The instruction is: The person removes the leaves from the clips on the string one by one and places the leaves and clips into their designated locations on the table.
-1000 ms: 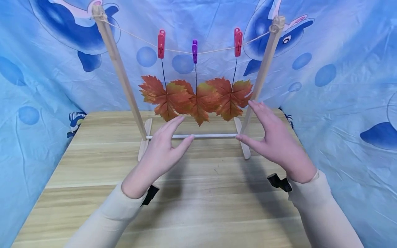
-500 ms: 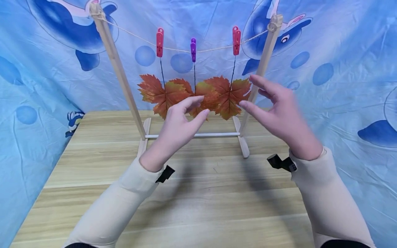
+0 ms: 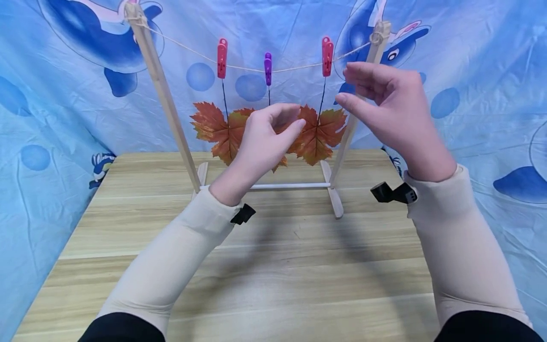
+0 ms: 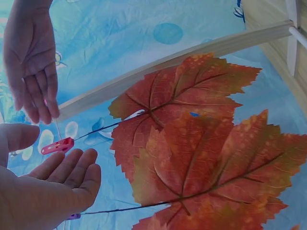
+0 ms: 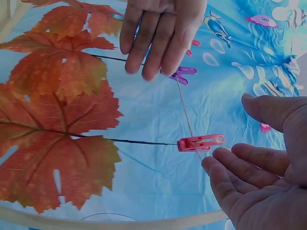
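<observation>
3 leaves [image 3: 317, 135] hung beyond my left hand [image 3: 266, 135], 1 red clothespin [image 3: 327, 57] near my right hand [image 3: 393, 104]; both hands were relaxed, thumbs spread from the fingers.

Bright, cool light in the head view, and it looks to be coming from above the table [image 3: 299, 266]! Pale sheen there, spreading over the table's near middle. Two soft-edged shadows on the table, one under the left hand [image 3: 267, 137], one under the right hand [image 3: 393, 102], both fading towards the table's near edge. Behind the table, the curtain [image 3: 466, 156] glows evenly, its folds catching faint highlights. Over to the wrist views: dimmer, bluer, flatter, the hands above the table shaded and dull. Leaf [image 5: 43, 110] veins read clearly, though! And look at the post [image 4: 259, 36] rising from the table: bowed by the lens in both wrist views.
</observation>
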{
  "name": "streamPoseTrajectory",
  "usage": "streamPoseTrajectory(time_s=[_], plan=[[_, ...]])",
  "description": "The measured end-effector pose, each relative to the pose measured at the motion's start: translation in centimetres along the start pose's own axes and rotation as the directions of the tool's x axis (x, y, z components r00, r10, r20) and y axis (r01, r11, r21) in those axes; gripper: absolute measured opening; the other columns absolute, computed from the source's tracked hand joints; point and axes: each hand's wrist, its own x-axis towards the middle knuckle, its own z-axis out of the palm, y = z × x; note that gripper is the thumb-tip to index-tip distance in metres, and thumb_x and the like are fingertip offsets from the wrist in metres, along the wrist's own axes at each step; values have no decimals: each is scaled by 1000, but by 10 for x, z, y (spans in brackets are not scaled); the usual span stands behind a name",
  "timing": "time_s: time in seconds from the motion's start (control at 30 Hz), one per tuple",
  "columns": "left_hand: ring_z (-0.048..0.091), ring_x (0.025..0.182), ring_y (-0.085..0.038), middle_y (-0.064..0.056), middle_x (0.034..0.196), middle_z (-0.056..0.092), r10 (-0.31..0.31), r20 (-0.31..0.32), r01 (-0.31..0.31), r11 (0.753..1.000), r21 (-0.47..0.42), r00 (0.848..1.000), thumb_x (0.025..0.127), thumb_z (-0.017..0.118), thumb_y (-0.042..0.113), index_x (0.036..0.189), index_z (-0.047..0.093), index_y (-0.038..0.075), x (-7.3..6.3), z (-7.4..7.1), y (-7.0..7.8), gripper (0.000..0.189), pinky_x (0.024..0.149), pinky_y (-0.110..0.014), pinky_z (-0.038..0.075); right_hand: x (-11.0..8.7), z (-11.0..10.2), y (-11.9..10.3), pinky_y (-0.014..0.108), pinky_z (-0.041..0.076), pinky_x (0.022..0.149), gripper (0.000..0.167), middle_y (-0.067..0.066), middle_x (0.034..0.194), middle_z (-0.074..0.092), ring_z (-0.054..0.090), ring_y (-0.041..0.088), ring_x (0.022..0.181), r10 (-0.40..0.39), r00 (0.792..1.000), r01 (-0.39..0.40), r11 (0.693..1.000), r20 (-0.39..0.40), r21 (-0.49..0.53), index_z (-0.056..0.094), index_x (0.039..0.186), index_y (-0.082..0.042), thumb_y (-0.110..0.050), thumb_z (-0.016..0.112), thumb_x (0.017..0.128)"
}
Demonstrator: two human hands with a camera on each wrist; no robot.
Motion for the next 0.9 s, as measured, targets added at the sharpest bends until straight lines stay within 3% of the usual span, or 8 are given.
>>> streamPoseTrajectory(time_s=[0.23,0.37,0.9], plan=[[64,110,-10,-7,120,71,9,-16,-9,1000,14,1000,98,70,12,126,70,0,20,10,3,30,94,-23,49,18,-4,-7,29,47,100,44,9,128,68,65,16,114,-12,1000,12,999,-5,-51,68,133,-7,-12,79,91],[64,109,-9,-6,120,71,8,-23,-6,998,65,1000,99,69,13,126,70,1,29,14,5,30,94,-22,48,30,-7,-11,28,46,101,45,9,131,66,64,16,117,-4,1000,4,997,-4,-77,67,135,-7,-14,78,92],[63,113,-14,-4,122,70,-78,-56,87,980,181,995,98,71,19,127,71,5,62,26,6,32,94,-21,48,73,-9,-21,25,40,105,50,6,138,63,59,14,124,71,994,-54,982,89,-180,64,139,-10,-27,75,94]])
